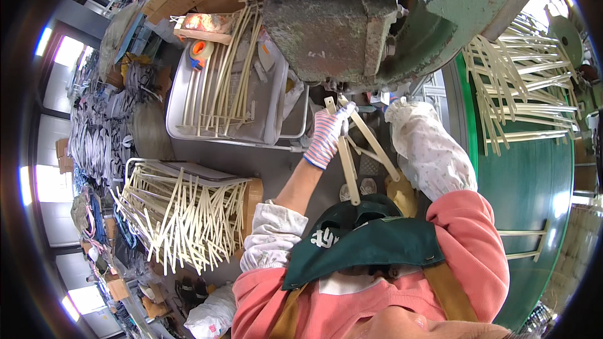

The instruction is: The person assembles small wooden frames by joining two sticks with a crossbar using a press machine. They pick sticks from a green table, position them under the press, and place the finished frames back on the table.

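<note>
In the middle, under the press head [326,37], my left hand [324,137] wears a striped glove. Its fingers are closed around a cream flat-bar frame [347,169]. The frame's long bars spread apart toward my apron, and their upper ends reach up to the underside of the press. My right hand [393,100] is at the right of the press's lower edge. Only a bit of its glove shows past the white sleeve cover [427,144]; its fingers are hidden, so what it touches cannot be made out.
Left of the press, a grey tray [174,103] carries long cream bars and a tape roll [201,49]. Below it stands a heap of cream frames [182,213]. More frames [521,81] are piled on the green table [527,182] at right. A green flywheel [477,0] overhangs above.
</note>
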{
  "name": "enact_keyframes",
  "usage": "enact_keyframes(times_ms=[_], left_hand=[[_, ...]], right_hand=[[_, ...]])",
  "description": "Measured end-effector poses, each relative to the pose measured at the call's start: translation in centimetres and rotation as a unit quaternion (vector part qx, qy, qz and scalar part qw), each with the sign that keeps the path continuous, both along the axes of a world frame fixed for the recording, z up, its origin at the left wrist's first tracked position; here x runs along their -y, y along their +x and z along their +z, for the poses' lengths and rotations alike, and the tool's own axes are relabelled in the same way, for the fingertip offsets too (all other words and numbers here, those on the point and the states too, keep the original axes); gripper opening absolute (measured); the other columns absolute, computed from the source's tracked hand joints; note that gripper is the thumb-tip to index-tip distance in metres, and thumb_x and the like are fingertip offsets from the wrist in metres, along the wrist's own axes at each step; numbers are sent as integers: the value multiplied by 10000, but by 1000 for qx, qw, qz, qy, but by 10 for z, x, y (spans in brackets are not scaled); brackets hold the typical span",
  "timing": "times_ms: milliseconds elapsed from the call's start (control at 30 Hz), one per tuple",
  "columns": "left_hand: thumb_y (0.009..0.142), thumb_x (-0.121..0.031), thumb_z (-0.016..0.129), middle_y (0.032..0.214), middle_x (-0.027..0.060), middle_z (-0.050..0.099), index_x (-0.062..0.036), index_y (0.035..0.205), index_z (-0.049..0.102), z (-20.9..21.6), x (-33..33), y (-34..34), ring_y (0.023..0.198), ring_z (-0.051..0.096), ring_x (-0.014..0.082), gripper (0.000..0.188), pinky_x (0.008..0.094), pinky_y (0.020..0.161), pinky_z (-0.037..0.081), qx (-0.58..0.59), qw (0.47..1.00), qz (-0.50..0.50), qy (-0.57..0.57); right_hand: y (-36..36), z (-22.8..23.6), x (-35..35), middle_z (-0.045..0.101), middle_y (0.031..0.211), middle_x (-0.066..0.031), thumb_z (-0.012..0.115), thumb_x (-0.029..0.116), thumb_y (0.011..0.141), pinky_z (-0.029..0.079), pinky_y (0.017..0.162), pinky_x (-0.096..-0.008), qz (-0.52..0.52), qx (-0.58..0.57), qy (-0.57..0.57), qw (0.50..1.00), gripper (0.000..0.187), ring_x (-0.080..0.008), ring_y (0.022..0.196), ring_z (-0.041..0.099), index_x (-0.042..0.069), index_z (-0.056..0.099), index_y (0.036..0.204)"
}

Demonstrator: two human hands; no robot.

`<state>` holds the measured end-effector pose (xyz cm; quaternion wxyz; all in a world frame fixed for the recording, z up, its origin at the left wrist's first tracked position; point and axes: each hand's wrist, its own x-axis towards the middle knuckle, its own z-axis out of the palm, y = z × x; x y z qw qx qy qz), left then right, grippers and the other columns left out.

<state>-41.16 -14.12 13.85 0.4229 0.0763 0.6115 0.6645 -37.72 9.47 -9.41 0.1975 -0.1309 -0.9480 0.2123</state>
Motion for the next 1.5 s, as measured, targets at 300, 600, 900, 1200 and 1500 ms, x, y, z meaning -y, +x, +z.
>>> enact_keyframes(times_ms=[300,600,900,1200,1500], left_hand=[[926,-254,428,500,-6,405,3,1124,529,-7,50,-18,442,375,100,340,238,450,327,140,975,-90,148],[942,-199,483,683,33,521,8,1238,482,2,75,-12,588,491,112,361,240,563,427,12,983,-60,171],[944,-146,458,667,30,557,-16,1249,464,11,70,-8,581,496,93,331,226,565,405,-97,987,-100,77],[936,-117,467,640,-12,521,-65,1261,451,34,49,-14,551,466,47,330,199,504,372,-154,977,-136,54],[902,-177,553,664,-42,511,-74,995,586,18,21,-24,576,455,40,142,200,518,363,-123,973,-167,104]], right_hand=[[-36,-6,-8,665,724,-109,573,206,707,491,634,-361,-2,274,181,945,150,-267,728,638,129,701,712],[6,53,-3,661,726,-117,541,172,709,490,618,-363,57,59,78,994,170,-258,721,634,86,686,684],[46,140,55,603,1018,-184,457,269,918,486,794,-435,65,-78,-507,856,343,-330,897,589,-24,543,1074],[6,187,84,576,1136,-157,415,301,945,451,851,-450,230,-94,-572,781,381,-311,1083,519,28,527,1186],[92,228,146,616,732,-115,472,60,880,546,506,-350,-11,146,-475,868,738,-212,562,640,328,82,1446]])
